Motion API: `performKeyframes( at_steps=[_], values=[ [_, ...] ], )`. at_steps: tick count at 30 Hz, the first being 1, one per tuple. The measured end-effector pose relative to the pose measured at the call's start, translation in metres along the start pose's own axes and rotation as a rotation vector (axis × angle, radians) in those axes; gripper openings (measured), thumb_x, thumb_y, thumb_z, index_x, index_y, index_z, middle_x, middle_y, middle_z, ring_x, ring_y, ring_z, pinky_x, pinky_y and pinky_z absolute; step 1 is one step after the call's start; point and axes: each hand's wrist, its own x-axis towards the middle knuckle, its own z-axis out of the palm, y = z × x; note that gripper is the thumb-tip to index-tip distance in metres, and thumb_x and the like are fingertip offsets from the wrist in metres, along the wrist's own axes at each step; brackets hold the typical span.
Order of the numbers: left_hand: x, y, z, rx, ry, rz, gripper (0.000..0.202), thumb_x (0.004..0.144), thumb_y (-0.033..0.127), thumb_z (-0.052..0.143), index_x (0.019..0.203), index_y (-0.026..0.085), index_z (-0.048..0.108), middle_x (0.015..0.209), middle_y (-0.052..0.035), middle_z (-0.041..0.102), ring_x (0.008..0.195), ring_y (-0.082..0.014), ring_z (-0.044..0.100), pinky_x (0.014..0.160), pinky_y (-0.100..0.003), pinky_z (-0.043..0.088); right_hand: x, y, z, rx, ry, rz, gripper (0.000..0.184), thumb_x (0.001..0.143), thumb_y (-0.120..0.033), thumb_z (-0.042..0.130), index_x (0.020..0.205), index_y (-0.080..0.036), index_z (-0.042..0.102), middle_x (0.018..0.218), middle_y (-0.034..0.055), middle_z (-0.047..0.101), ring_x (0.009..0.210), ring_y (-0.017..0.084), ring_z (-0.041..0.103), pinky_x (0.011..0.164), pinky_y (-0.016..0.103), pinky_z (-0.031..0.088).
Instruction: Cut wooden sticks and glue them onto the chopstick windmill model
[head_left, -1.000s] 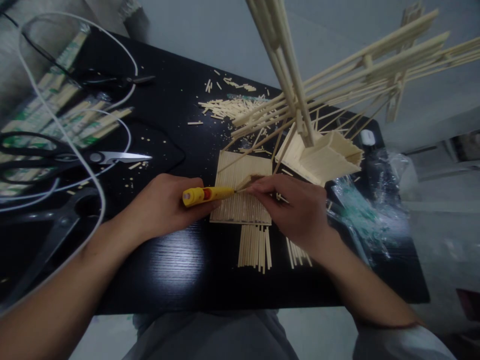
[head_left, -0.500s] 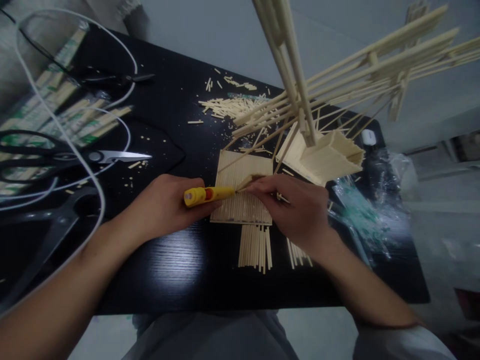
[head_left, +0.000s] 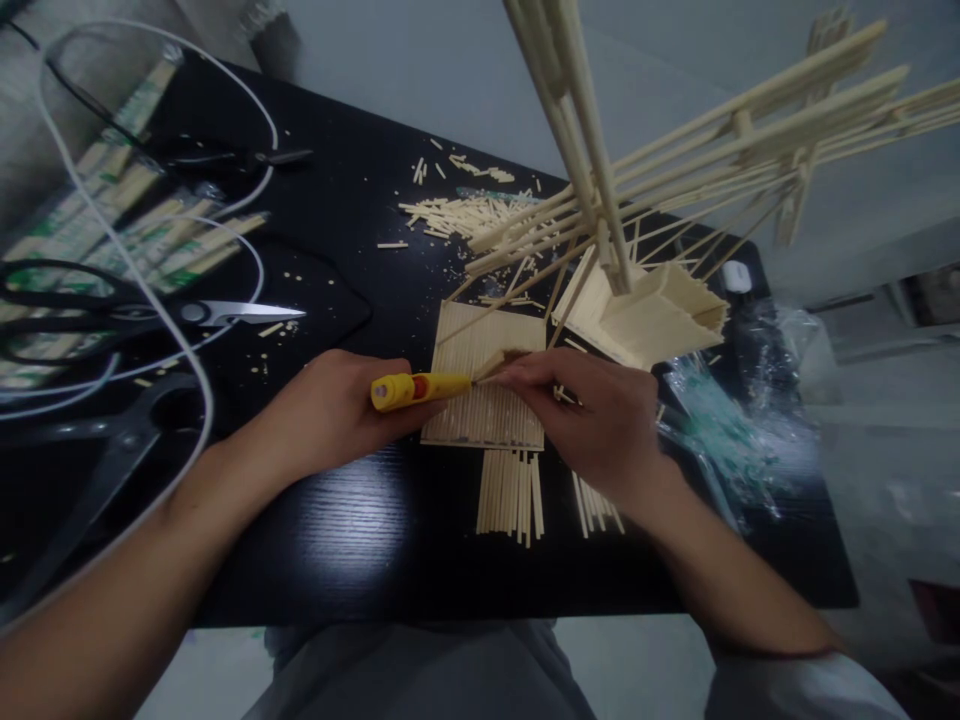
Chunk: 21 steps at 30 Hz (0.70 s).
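The left hand is gripping a yellow tool, the right hand pinching a wooden piece over a stick panel.

Bare forearms, grey right sleeve, grey clothing over the lap.

Left hand curled in a grip, right hand pinching — bare forearms angled inward

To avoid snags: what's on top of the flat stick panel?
Over the panel: a thin stick crossing its far end, a small wooden piece in the right hand, and the yellow tool in the left hand. Contact is unclear; the surface behind the hands is covered.
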Motion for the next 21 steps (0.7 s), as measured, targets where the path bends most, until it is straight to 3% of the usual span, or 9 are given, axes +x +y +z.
performKeyframes(
  at_steps=[8, 21],
  values=[
    [0.0003, 0.0000, -0.0008, 0.011, -0.011, -0.016, 0.040, 0.091, 0.056, 0.062, 0.069, 0.023, 0.058, 0.062, 0.0013, 0.059, 0.056, -0.0139, 0.054, 0.057, -0.029, 0.033, 0.0007, -0.0025, 0.0013, 0.027, -0.003, -0.008, 0.018, 0.095, -0.009, 0.075, 0.091, -0.026, 0.076, 0.096, -0.0011, 0.086, 0.091, 0.019, 0.084, 0.078, 0.028, 0.069],
    [-0.0016, -0.0017, -0.0023, -0.006, 0.037, 0.046, 0.041, 0.093, 0.054, 0.064, 0.068, 0.022, 0.056, 0.060, 0.0023, 0.057, 0.053, -0.0122, 0.051, 0.055, -0.029, 0.033, 0.0009, -0.0015, -0.0017, -0.034, 0.056, -0.041, 0.018, 0.094, -0.012, 0.079, 0.088, -0.027, 0.073, 0.090, -0.0020, 0.085, 0.083, 0.021, 0.084, 0.069, 0.029, 0.068]
  ],
)
